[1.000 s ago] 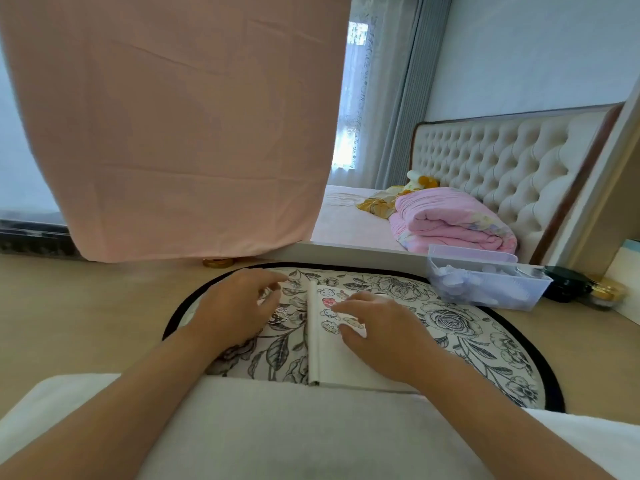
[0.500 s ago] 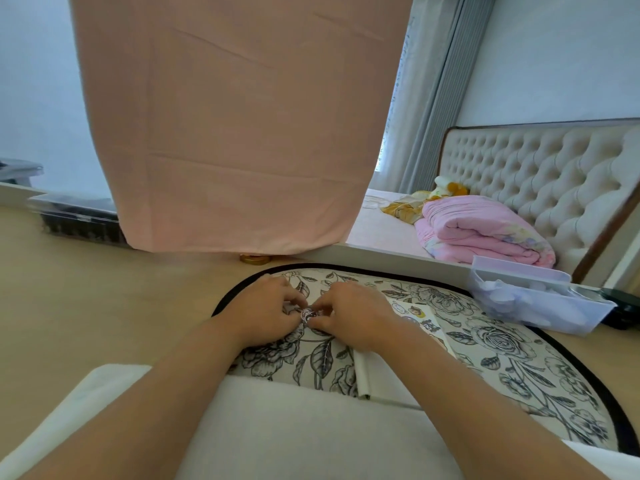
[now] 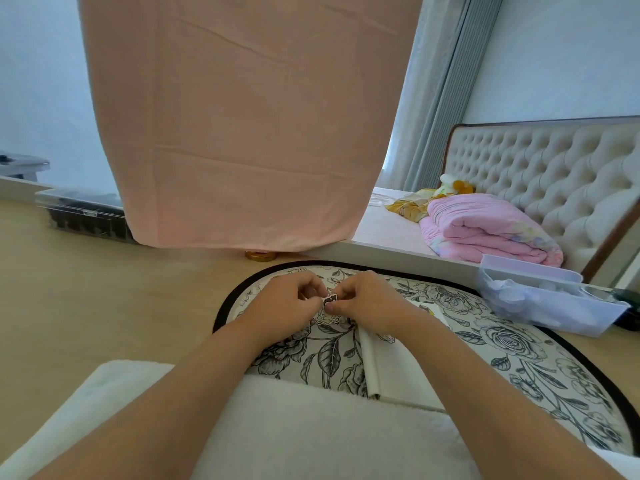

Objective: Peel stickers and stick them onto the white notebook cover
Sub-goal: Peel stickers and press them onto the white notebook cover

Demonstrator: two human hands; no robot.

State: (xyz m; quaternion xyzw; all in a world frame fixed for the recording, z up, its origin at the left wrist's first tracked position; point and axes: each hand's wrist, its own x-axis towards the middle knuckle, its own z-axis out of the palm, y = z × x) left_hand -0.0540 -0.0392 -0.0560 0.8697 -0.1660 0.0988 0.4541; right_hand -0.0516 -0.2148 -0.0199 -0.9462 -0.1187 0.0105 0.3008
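Observation:
A small dark sticker [image 3: 329, 301] is pinched between the fingertips of my left hand [image 3: 284, 306] and my right hand [image 3: 367, 303], just above the floral mat. The white notebook [image 3: 372, 362] lies on the mat below my right wrist, mostly hidden by my right forearm; its spine and left edge show. More small stickers [image 3: 327, 318] lie on the mat under my hands.
The round black-and-white floral mat [image 3: 502, 344] covers a wooden table. A clear plastic bin [image 3: 540, 303] stands at the right. A pink cloth [image 3: 242, 126] hangs ahead. A white towel [image 3: 294, 431] lies across the near edge. A bed with a pink quilt [image 3: 481, 230] is behind.
My right hand left the notebook cover and met my left hand above the mat. Both now pinch a small sticker. The view has swung left.

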